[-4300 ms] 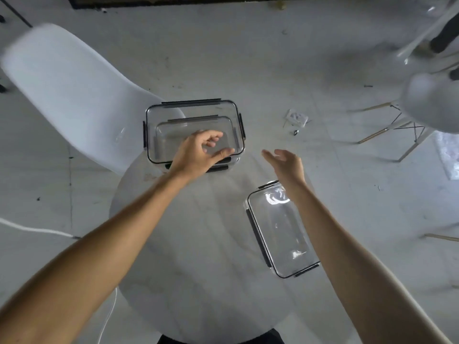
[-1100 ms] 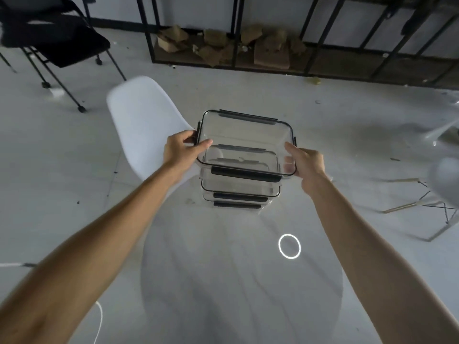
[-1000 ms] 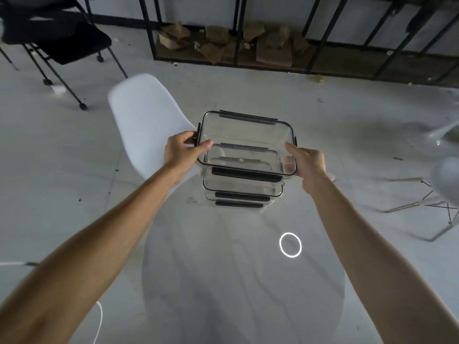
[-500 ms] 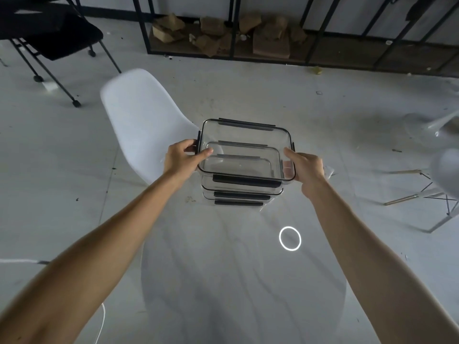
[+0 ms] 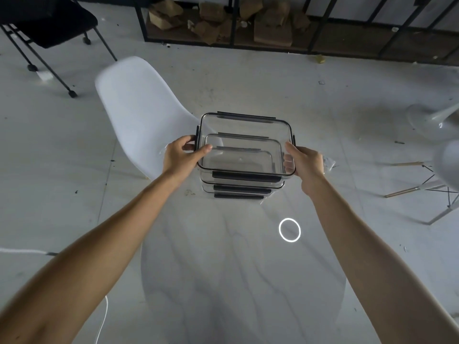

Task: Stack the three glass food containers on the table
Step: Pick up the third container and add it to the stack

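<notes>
Three clear glass food containers with black lid clips stand stacked at the far edge of the round marble table (image 5: 223, 281). The top container (image 5: 244, 135) rests on the middle container (image 5: 242, 187), which sits on the bottom container (image 5: 238, 195). My left hand (image 5: 182, 156) grips the top container's left side, thumb over the rim. My right hand (image 5: 304, 161) holds its right side, fingers seen through the glass.
A white chair (image 5: 139, 112) stands behind the table at the left. A black chair (image 5: 47, 23) is at the far left, a black metal shelf with cardboard (image 5: 248, 23) along the back wall. Another white chair (image 5: 442, 170) is at the right. A ring of reflected light (image 5: 289, 230) lies on the tabletop.
Over four seconds the third container went from the table's right side onto the stack of two. In the last second both hands lowered it until it settled on the stack.
</notes>
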Available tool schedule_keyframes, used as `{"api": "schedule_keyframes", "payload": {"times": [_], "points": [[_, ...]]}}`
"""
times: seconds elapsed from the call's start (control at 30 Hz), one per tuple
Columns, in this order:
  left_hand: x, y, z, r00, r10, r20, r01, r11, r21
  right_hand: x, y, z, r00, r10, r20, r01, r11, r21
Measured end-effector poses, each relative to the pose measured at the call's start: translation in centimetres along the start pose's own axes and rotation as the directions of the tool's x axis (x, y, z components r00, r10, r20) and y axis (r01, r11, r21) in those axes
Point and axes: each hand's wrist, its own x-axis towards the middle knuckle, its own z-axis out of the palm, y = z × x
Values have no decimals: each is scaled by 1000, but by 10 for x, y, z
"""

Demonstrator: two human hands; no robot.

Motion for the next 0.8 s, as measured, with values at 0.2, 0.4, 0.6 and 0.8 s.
{"api": "schedule_keyframes", "payload": {"times": [0.2, 0.4, 0.6, 0.8], "points": [[0, -5, 3, 995, -98, -4, 95, 980, -174, 8, 13, -3, 999, 42, -13, -42, 999, 29], [-2, -46, 1, 932, -357, 55, 356, 879, -317, 13, 58, -6, 971, 240, 7, -240, 968, 68], [-12, -77, 15, 892, -402, 208, 444, 865, -232, 12, 90, -4, 931, 310, 190, -318, 948, 9], [-18, -74, 30, 887, -395, 240, 452, 848, -276, 11, 89, 2, 950, 246, 193, -257, 966, 33]]}}
